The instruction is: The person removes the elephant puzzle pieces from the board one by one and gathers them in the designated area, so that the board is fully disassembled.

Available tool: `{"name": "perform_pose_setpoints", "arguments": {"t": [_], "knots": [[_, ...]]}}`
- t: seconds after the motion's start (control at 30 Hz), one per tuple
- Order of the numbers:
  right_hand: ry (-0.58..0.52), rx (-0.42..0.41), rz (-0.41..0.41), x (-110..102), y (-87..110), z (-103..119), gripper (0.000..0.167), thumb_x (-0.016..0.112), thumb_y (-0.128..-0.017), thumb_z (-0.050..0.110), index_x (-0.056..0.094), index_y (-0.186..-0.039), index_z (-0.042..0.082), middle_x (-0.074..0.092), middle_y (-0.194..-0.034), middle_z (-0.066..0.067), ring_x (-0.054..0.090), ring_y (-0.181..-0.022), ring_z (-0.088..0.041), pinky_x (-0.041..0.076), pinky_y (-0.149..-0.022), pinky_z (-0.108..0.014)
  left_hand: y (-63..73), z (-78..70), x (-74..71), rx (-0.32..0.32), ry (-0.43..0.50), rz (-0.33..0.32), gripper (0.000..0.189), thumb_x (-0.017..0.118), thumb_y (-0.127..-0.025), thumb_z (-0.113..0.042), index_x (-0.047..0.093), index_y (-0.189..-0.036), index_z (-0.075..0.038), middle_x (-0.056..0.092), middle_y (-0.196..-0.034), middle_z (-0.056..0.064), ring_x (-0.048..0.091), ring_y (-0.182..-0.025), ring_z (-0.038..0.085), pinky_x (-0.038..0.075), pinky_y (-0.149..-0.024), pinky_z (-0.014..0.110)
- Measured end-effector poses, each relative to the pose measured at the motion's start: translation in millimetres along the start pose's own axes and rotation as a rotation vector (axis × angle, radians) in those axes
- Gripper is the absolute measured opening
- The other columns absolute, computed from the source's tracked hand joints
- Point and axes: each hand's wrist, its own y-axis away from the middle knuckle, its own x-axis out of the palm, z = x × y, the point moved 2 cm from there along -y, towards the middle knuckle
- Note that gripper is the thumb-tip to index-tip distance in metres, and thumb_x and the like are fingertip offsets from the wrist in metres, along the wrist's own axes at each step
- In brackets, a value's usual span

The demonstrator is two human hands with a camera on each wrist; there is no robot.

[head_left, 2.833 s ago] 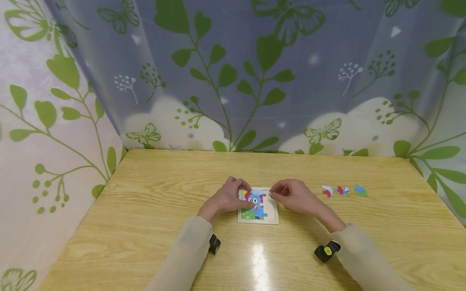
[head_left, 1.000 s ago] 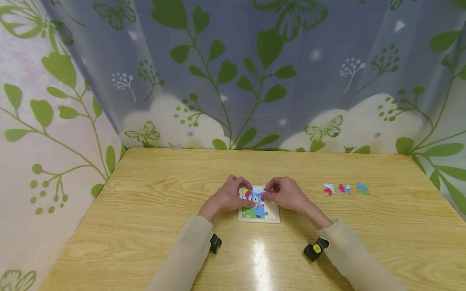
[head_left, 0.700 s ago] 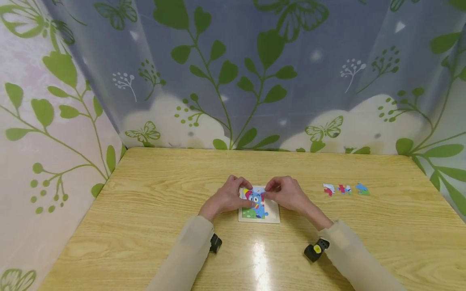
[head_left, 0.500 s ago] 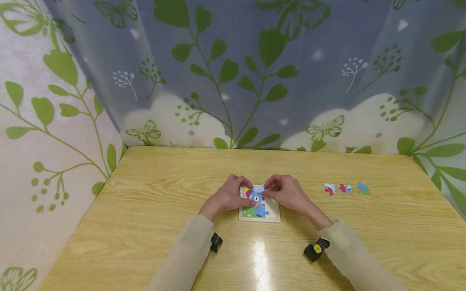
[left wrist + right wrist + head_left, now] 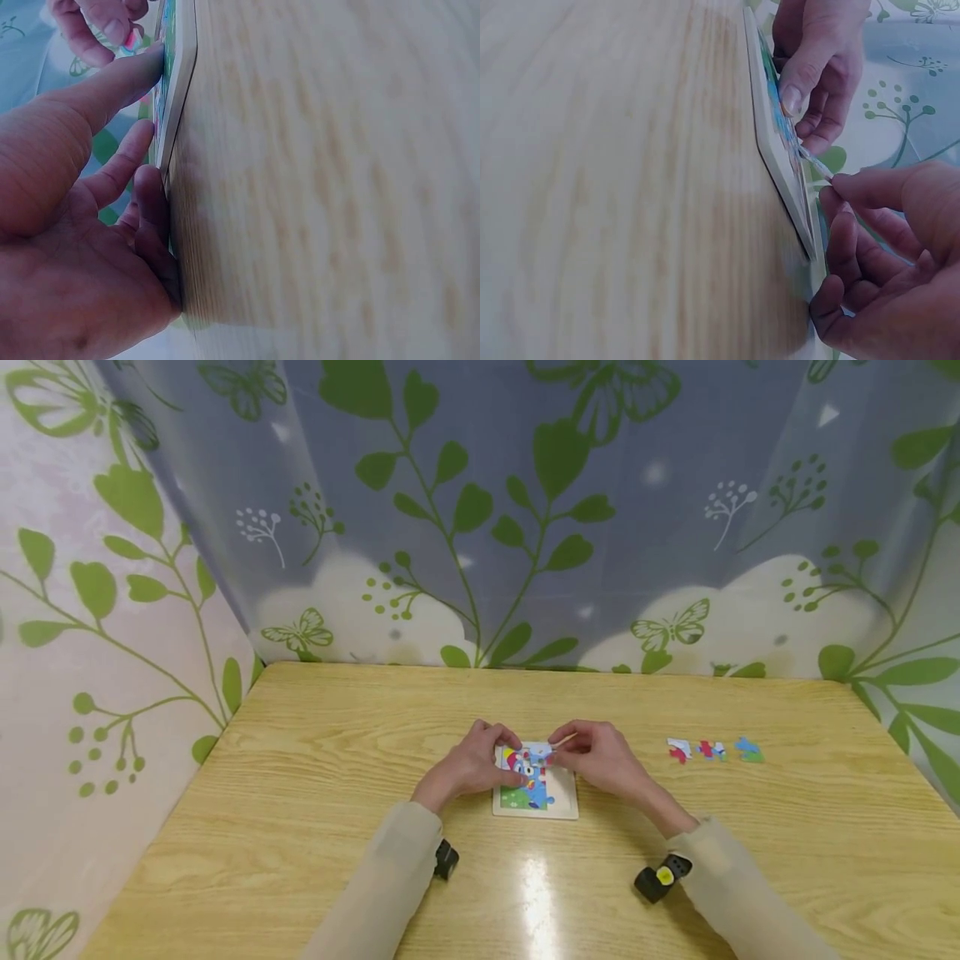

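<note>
Head view: your left hand [image 5: 471,762] grips the puzzle board [image 5: 564,793], thumb on top, presumably to steady it, while your right hand [image 5: 600,758] pinches a tilted piece [image 5: 817,163] over it (three loose pieces [image 5: 707,750] lie off right, probably to leave you room)

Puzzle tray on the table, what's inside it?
Inside the puzzle tray, picture pieces show a blue cartoon animal; the lower right is bare. The left hand covers part of the left side; a piece pinched by the right hand hides what's beneath.
</note>
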Motion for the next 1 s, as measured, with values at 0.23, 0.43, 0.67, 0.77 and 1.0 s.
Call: {"name": "perform_pose_setpoints", "arguments": {"t": [0.23, 0.43, 0.67, 0.77, 1.0], "knots": [[-0.012, -0.005, -0.007, -7.9, 5.4, -4.0, 0.017, 0.072, -0.093, 0.014, 0.072, -0.110, 0.009, 0.076, -0.095, -0.008, 0.068, -0.083, -0.017, 0.051, -0.070, -0.029, 0.0, 0.4, 1.2, -0.013, 0.002, 0.003, 0.044, 0.085, -0.084, -0.034, 0.063, -0.119, -0.020, 0.047, -0.124, 0.006, 0.052, -0.101, 0.025, 0.046, -0.096, 0.044], [-0.007, -0.024, 0.001, -17.1, 11.6, -5.3, 0.019, 0.071, -0.094, 0.013, 0.072, -0.112, 0.008, 0.075, -0.096, -0.009, 0.067, -0.084, -0.020, 0.049, -0.069, -0.028, 0.4, -0.8, 0.3, -0.011, 0.005, 0.002, 0.044, 0.085, -0.084, -0.034, 0.063, -0.119, -0.021, 0.047, -0.125, 0.006, 0.052, -0.102, 0.025, 0.046, -0.095, 0.044], [-0.010, -0.039, 0.008, -26.2, 20.9, -10.6, 0.018, 0.070, -0.094, 0.011, 0.072, -0.112, 0.006, 0.075, -0.095, -0.010, 0.066, -0.080, -0.022, 0.049, -0.064, -0.028, 0.9, -1.6, -0.1, 0.011, 0.006, 0.006, 0.044, 0.084, -0.085, -0.033, 0.062, -0.120, -0.020, 0.046, -0.124, 0.006, 0.049, -0.097, 0.023, 0.044, -0.088, 0.039], [0.002, -0.039, 0.002, -30.0, 25.3, -12.2, 0.018, 0.071, -0.094, 0.011, 0.072, -0.112, 0.006, 0.075, -0.095, -0.010, 0.066, -0.078, -0.021, 0.049, -0.063, -0.027, 1.4, -1.5, 0.1, 0.016, 0.010, 0.006, 0.043, 0.084, -0.085, -0.032, 0.062, -0.121, -0.019, 0.047, -0.125, 0.007, 0.049, -0.099, 0.023, 0.044, -0.091, 0.041], [0.005, -0.020, 0.005, -40.1, 35.6, -21.2, 0.019, 0.072, -0.094, 0.014, 0.071, -0.112, 0.008, 0.075, -0.094, -0.010, 0.065, -0.078, -0.019, 0.049, -0.064, -0.027, 2.0, -1.1, 1.0, 0.011, 0.032, -0.002, 0.043, 0.084, -0.085, -0.030, 0.063, -0.121, -0.018, 0.047, -0.127, 0.008, 0.051, -0.108, 0.027, 0.043, -0.105, 0.048]]}}
